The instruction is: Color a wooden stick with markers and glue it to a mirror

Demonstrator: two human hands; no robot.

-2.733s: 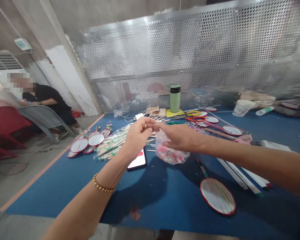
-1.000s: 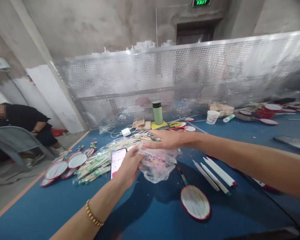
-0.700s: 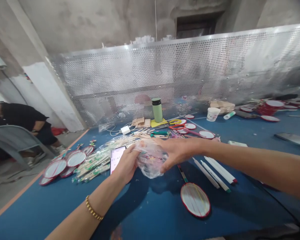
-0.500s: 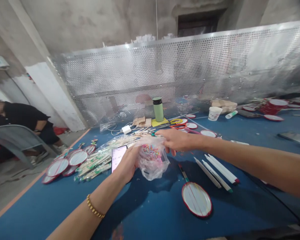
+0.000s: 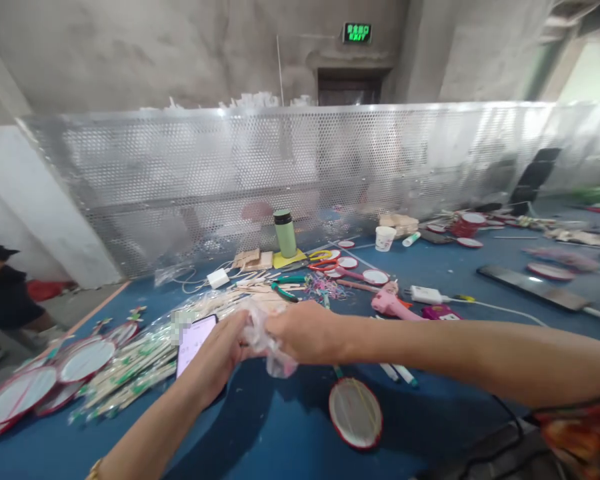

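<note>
A thin clear plastic bag (image 5: 279, 362) is bunched up between my two hands above the blue table. My left hand (image 5: 225, 347) grips its left side with closed fingers. The fingers of my right hand (image 5: 303, 331) are closed on its gathered top, and a hint of pink shows through the bottom. Just below lies a small round-headed, racket-shaped piece (image 5: 356, 412) with a red rim and green band. Beside my left wrist is a lit phone (image 5: 195, 341). Green-handled pliers (image 5: 284, 292) and a heap of small colourful bands (image 5: 323, 287) lie beyond the hands.
Plastic-wrapped wooden sticks (image 5: 130, 367) and red-rimmed discs (image 5: 87, 360) cover the left side. Behind stand a green bottle (image 5: 285, 235) and a paper cup (image 5: 385, 239), near scissors (image 5: 323, 260). A pink tool (image 5: 393, 301), a charger (image 5: 426, 295) and another phone (image 5: 533, 288) lie right. A perforated metal screen (image 5: 220, 180) borders the table.
The view has swung right. My right hand has come down from above the open bag to its top, and the bag is now gathered, hiding most of its colourful contents.
</note>
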